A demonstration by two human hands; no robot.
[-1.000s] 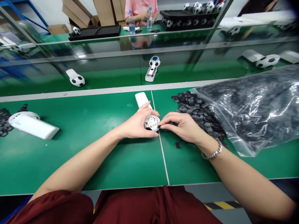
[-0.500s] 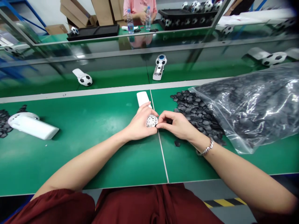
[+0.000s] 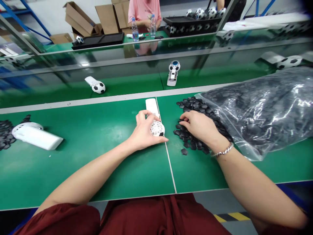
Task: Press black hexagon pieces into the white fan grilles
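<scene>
My left hand (image 3: 144, 132) is wrapped round a white football-patterned plastic shell (image 3: 156, 127), whose round end has open cells and one black patch at its lower right. The shell's flat white handle (image 3: 152, 106) points away from me on the bench. My right hand (image 3: 199, 125) is over the left part of a heap of black pentagon pieces (image 3: 194, 104), thumb and forefinger bent towards each other among them. Whether a piece is between those fingertips I cannot make out. One loose black pentagon piece (image 3: 184, 151) lies nearer me.
A clear plastic bag (image 3: 269, 104) full of black pieces covers the right side. Another white shell (image 3: 40, 135) lies at left beside more black pieces (image 3: 6, 133). Beyond the bench edge are two football-shaped devices (image 3: 98, 86) (image 3: 173, 73). A person in pink (image 3: 144, 14) sits opposite.
My right hand has left the shell and moved right to the black heap. A black patch now shows on the shell's lower right. My left hand still holds the shell.
</scene>
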